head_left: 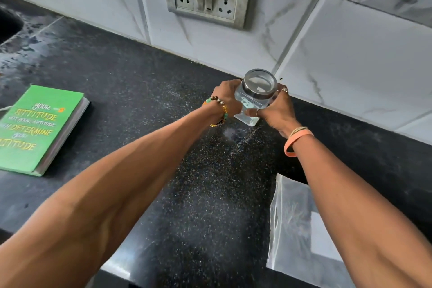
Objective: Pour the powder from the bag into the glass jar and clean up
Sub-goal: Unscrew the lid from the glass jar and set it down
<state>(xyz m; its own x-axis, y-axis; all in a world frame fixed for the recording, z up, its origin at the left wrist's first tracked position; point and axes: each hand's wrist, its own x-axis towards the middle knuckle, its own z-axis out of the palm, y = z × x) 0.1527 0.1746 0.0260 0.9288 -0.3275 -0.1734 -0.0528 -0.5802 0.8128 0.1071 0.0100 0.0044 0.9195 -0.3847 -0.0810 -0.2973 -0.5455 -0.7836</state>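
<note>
the jar (245, 100) stands at the back of the counter (140, 100), just beside the tiled wall (350, 65), with its metal-rimmed lid (259, 84) on. both hands hold it: the left hand (228, 97) wraps one side and the right hand (278, 110) the other, fingers (230, 84) curled round the glass body below the lid. whether its base rests on the counter or is just lifted, i cannot tell. the glass looks clear, and no powder shows inside.

the bag (292, 217) lies flat on the counter near the front edge, partly under the right forearm and well apart from the jar. it is thin, clear plastic; what it holds is too faint to make out. a green book (39, 128) lies off to the left.

the jar is likely stiff, smooth and fairly heavy for its size, and it would break if dropped on the stone. gripping the flat sides low on the body, as here, seems safer than lifting by the lid. the lid has to come off before any pouring. the bag is light and limp, so it is best pinched at the mouth and held up from beneath.
</note>
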